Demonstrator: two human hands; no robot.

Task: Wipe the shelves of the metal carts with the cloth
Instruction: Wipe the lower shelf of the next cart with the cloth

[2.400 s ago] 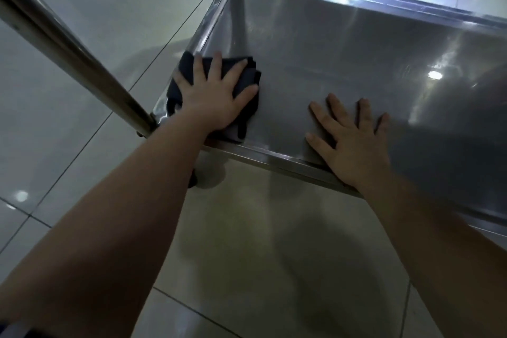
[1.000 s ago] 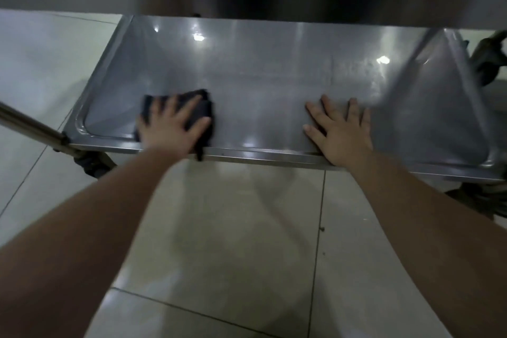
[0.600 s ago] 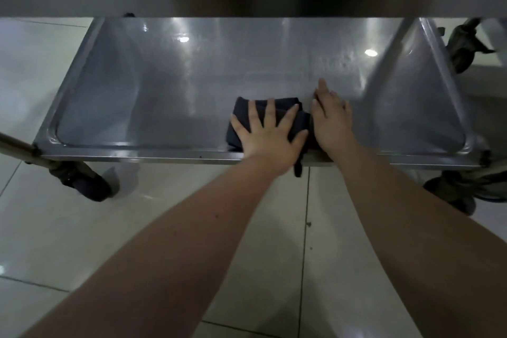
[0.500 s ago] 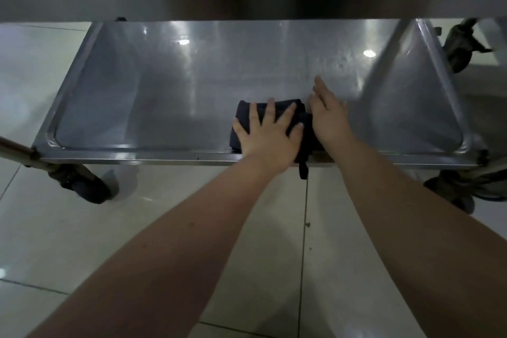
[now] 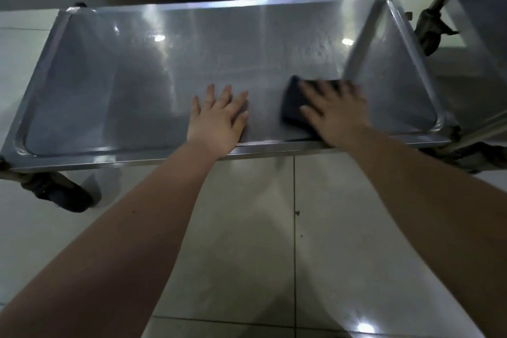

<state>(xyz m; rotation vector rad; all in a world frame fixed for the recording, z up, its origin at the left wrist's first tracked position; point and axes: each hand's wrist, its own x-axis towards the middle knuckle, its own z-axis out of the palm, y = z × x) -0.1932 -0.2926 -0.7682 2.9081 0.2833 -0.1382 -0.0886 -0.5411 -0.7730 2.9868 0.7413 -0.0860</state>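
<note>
While pressing the folded dark cloth (image 5: 292, 103) flat under the straight, spread fingers of the right hand (image 5: 336, 114), right of middle near the front rim of the lower shelf (image 5: 109, 158), sweep in overlapping passes into the right corner. Brace with the left hand (image 5: 219, 119), laid flat and empty on the metal beside it. Seems to lie long side along the shelf's length, though blurred and half hidden.

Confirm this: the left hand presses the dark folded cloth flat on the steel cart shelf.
Wrong hand. The head view shows the right hand pressing the dark folded cloth flat on the steel cart shelf; the left hand lies bare beside it.
</note>
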